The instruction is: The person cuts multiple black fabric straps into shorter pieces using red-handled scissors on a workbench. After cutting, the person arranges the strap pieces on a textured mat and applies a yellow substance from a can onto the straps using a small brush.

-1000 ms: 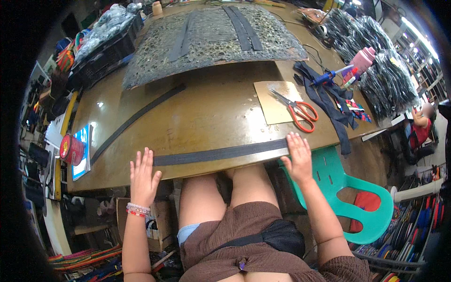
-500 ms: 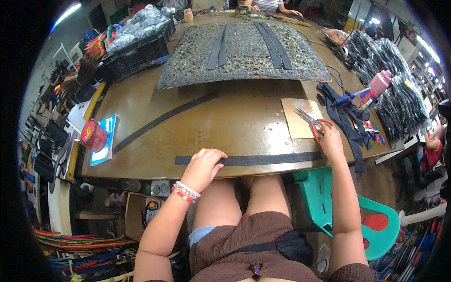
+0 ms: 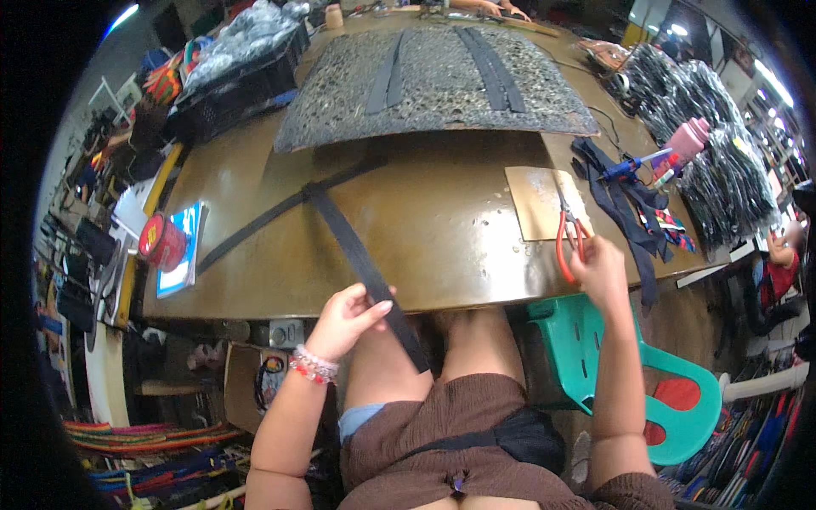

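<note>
My left hand [image 3: 344,321] pinches a black webbing strap [image 3: 350,242] between thumb and fingers. The strap slants from the table to above my lap, its near end past the table edge. Its far end overlaps a second black strap [image 3: 246,229] that lies on the table. In my right hand [image 3: 602,270] are the orange-handled scissors [image 3: 563,245], gripped by a handle. Their blades point away from me over a tan cardboard piece [image 3: 531,204].
A rough dark board [image 3: 442,81] with several black strips covers the table's [image 3: 425,195] far part. At left, a red tub [image 3: 161,242] stands on a blue-and-white booklet [image 3: 194,223]. Black fabric strips [image 3: 612,200], a blue glue gun [image 3: 625,168] and a pink bottle [image 3: 687,136] are right.
My left hand has lifted the strap off the table edge and swung it from lying crosswise to slanting toward my lap. The scissors have turned, with their blades now pointing more directly away.
</note>
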A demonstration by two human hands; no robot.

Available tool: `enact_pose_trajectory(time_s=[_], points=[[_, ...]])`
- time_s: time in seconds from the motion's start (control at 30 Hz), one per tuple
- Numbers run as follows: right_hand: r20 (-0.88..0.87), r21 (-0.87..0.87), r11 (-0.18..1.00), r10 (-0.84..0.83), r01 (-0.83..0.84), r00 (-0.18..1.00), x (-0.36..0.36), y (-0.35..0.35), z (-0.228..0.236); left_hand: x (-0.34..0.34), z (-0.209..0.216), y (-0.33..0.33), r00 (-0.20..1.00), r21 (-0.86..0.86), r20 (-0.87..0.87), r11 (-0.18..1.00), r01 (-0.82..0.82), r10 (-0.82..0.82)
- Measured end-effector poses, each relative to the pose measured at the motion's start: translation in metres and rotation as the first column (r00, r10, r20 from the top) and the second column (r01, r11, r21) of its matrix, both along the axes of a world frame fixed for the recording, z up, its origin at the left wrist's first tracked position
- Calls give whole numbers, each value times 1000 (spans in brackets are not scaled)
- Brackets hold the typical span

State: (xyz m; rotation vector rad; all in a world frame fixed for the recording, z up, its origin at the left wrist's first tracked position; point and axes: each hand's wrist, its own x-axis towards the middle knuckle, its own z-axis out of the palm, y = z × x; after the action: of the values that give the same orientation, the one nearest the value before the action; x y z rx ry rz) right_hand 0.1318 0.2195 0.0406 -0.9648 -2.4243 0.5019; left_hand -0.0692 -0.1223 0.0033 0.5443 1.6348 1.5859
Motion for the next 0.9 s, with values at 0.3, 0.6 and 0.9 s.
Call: enact_pose_trajectory(time_s=[0.3, 0.6, 0.9], points=[[-365, -858, 310, 190, -409, 911, 1, -150, -42, 54, -9, 40, 963, 192, 269, 978, -76, 22], [-357, -911, 153, 167, -382, 919, 1, -180, -38, 26, -16, 29, 954, 214, 43, 930, -298, 296], [-500, -818, 100, 363, -567, 786, 0, -172, -59, 33, 7, 30, 965, 309, 180, 921, -238, 189]])
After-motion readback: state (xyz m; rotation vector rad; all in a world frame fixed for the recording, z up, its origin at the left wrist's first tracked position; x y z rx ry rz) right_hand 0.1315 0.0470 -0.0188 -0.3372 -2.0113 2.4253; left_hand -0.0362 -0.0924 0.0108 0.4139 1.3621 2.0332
